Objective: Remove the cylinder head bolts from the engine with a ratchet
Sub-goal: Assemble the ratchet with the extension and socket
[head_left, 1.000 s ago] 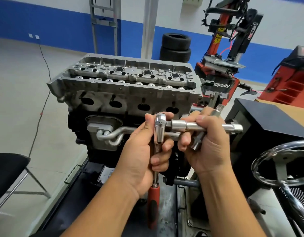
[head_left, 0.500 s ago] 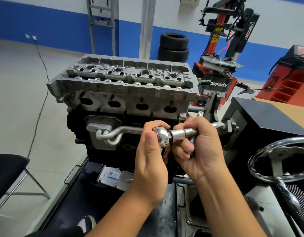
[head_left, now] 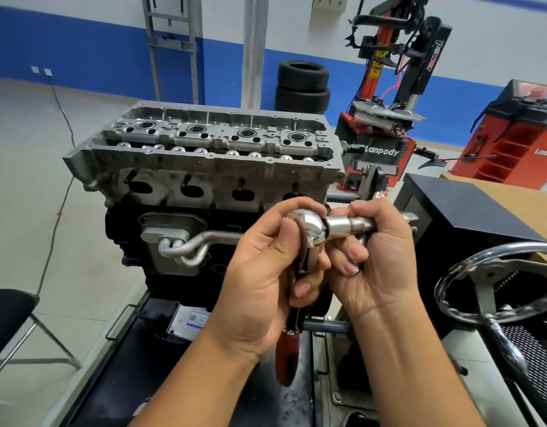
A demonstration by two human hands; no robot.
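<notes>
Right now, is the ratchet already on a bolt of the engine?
No, both hands hold the ratchet in the air in front of the engine.

Both forearms are bare right up to the frame's lower edge, no sleeves, gloves, watch or rings showing. The left hand [head_left: 266, 282] and right hand [head_left: 380, 266] have short, trimmed fingernails.

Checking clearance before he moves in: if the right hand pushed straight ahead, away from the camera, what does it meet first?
Probably the engine stand's upright bracket just beyond the right hand, beside the cylinder head. The extension bar it grips points sideways, toward the black cabinet. Depth is hard to judge from this single view.
</notes>
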